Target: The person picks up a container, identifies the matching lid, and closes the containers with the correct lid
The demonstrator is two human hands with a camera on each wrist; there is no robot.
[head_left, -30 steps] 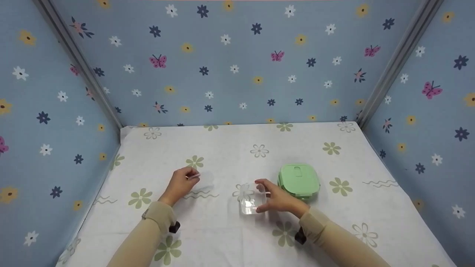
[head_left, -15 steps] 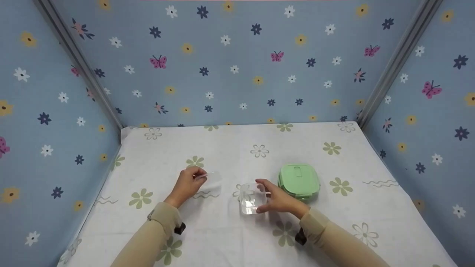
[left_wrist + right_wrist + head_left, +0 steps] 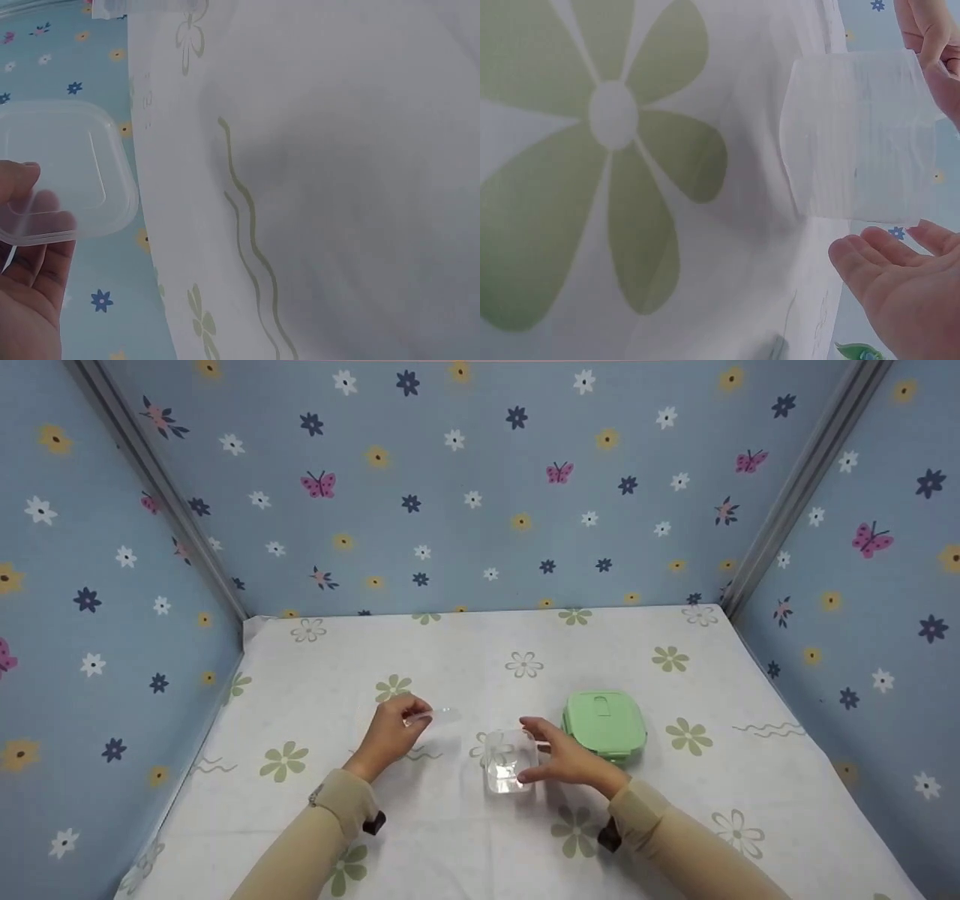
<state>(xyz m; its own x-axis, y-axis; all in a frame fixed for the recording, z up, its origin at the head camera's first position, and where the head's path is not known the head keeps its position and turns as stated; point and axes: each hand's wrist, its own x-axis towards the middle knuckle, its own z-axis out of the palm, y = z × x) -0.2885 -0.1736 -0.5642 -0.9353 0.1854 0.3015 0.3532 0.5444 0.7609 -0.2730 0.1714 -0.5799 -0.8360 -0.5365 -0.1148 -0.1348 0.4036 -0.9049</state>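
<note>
A clear plastic lid (image 3: 82,165), square with rounded corners, is pinched at its edge between the thumb and fingers of my left hand (image 3: 394,735). It hangs above the tablecloth, left of a clear plastic container (image 3: 502,769) that stands upright on the cloth. My right hand (image 3: 566,757) is spread at the container's right side, thumb near the closer corner and fingers near the farther one. In the right wrist view, those fingers lie loosely beside the container wall (image 3: 855,142); whether any fingertip touches the rim I cannot tell.
A green lidded lunch box (image 3: 606,724) stands just behind and right of my right hand. The white flowered tablecloth (image 3: 450,840) covers the table. Blue patterned walls (image 3: 480,472) enclose its back and both sides.
My left hand has carried the lid rightward, closer to the container. My right hand has shifted only slightly at the container's side; container and lunch box stay in place.
</note>
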